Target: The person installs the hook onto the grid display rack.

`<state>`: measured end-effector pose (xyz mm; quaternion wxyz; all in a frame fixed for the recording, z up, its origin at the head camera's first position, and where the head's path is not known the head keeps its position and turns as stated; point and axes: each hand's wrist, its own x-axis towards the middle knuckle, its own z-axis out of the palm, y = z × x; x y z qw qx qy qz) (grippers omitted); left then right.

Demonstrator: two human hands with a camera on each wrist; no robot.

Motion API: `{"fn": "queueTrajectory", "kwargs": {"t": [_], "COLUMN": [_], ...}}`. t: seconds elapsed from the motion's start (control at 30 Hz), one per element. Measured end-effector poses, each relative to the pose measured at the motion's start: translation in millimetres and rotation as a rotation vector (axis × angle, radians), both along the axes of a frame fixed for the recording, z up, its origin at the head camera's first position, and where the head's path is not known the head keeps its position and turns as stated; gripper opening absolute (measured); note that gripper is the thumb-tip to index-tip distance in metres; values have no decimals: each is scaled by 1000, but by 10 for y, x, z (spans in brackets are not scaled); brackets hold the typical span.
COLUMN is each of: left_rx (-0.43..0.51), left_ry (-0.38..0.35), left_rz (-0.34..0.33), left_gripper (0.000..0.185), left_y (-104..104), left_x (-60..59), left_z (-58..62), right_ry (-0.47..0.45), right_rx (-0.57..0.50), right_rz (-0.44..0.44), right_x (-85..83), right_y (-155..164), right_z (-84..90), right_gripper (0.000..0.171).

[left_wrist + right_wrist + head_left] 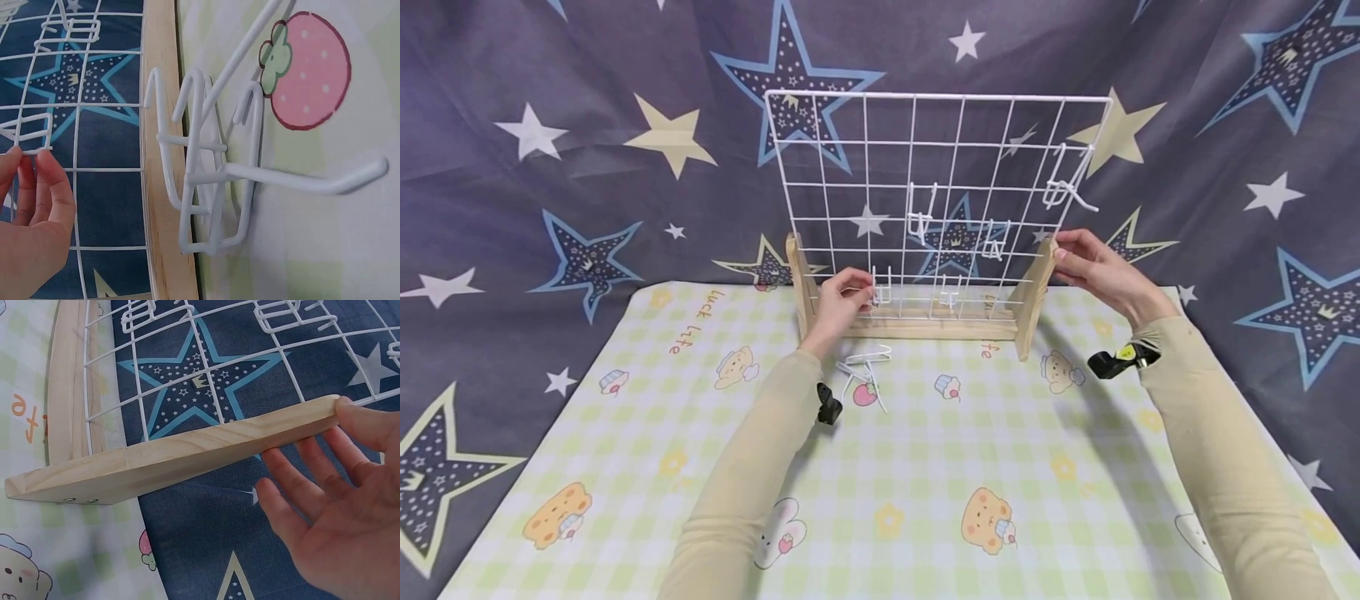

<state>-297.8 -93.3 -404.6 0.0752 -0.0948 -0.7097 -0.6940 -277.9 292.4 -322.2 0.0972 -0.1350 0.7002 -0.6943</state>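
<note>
A white wire grid panel (936,143) stands upright in a wooden base (925,328). Low on its left side, my left hand (842,302) pinches a white metal hook (882,293) that lies against the wires. My right hand (1103,271) grips the upper end of the right wooden upright (187,447), with the thumb at its tip and the fingers along its outer side. Other hooks hang on the panel: one at the upper right (1060,192), one near the middle (921,223), and more lower down, such as a small hook (951,296).
Loose white hooks (206,169) lie in a small pile on the tablecloth (910,450), in front of the base and close to my left wrist. Behind the panel hangs a dark star-patterned cloth (640,75). The left wooden upright (800,279) stands beside my left hand.
</note>
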Motion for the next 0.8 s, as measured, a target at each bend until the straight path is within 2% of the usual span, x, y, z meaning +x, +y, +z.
{"fn": "queueTrajectory", "kwargs": {"t": [0.1, 0.27, 0.43, 0.67, 0.8], "left_rx": [18, -8, -16, 27, 64], "left_ry": [-9, -35, -49, -58, -56], "left_rz": [10, 20, 35, 6, -21], "left_gripper": [14, 15, 12, 12, 14], "left_y": [9, 19, 37, 20, -2], "left_x": [0, -4, 19, 28, 29], "left_z": [7, 3, -1, -42, -76], "right_ry": [3, 2, 12, 23, 17], "right_rx": [7, 72, 41, 85, 70], "right_rz": [-9, -41, -15, -46, -50], "right_x": [-2, -16, -19, -11, -4], "right_y": [3, 0, 12, 2, -1], "right_z": [3, 2, -12, -10, -16], "right_gripper": [25, 27, 23, 27, 27]}}
